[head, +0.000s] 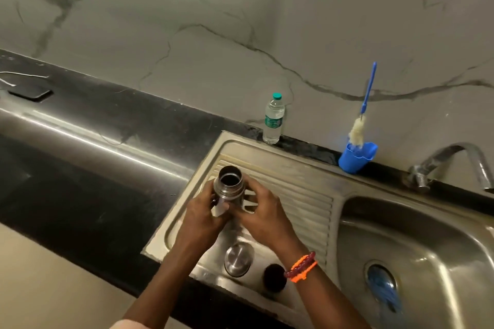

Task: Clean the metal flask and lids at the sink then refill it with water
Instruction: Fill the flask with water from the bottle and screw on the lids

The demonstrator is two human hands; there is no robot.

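Holding open-mouthed steel flask (230,186) upright | both hands: left hand (204,217), right hand (263,215) gripping it

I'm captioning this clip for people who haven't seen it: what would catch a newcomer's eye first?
Both hands, left hand and right hand, grip an open metal flask over the sink's ribbed drainboard. Just nearer the camera lie a steel lid and a dark lid. A blue bottle brush stands in a blue cup by the wall.

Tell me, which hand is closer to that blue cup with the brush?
Right. The right hand holds the metal flask on the side facing the blue cup; the left hand grips the flask's far side, farther from it.
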